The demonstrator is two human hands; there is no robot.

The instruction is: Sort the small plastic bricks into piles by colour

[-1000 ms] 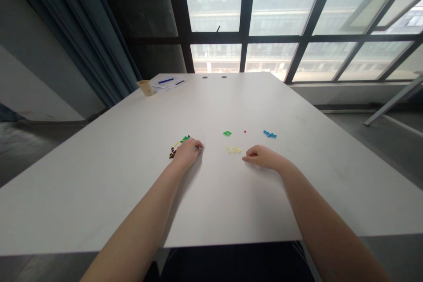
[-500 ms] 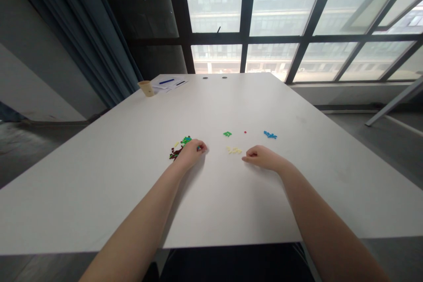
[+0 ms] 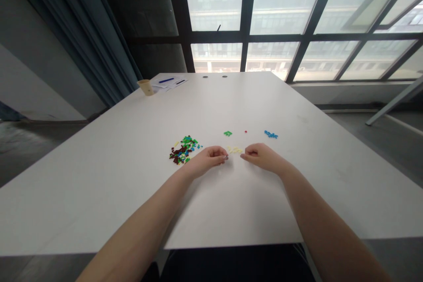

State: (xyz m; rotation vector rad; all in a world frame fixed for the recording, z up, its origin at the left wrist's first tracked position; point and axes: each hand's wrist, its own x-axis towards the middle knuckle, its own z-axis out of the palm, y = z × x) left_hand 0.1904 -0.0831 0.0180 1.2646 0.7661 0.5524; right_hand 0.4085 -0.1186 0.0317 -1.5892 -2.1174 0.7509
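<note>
My left hand (image 3: 213, 157) is just left of a small group of pale yellow pieces (image 3: 235, 150), its fingertips pinched together. What the pinch holds, if anything, is too small to name. My right hand (image 3: 259, 155) rests on the table at the right end of the yellow pieces, fingers curled closed, their contents hidden. Left of my left hand lies a mixed pile of small plastic pieces (image 3: 182, 153) in dark brown, green, blue and yellow. Farther back are a green cluster (image 3: 228, 133), one red piece (image 3: 246, 131) and a blue cluster (image 3: 271, 134).
The white table (image 3: 244, 101) reaches toward the windows. At its far left stand a tan paper cup (image 3: 146, 87) and papers (image 3: 161, 84) with a blue pen (image 3: 166, 80). Two dark round discs lie near the far edge.
My left hand has moved right, from beside the mixed pile to the yellow pieces, uncovering the pile. My right hand has barely shifted.
</note>
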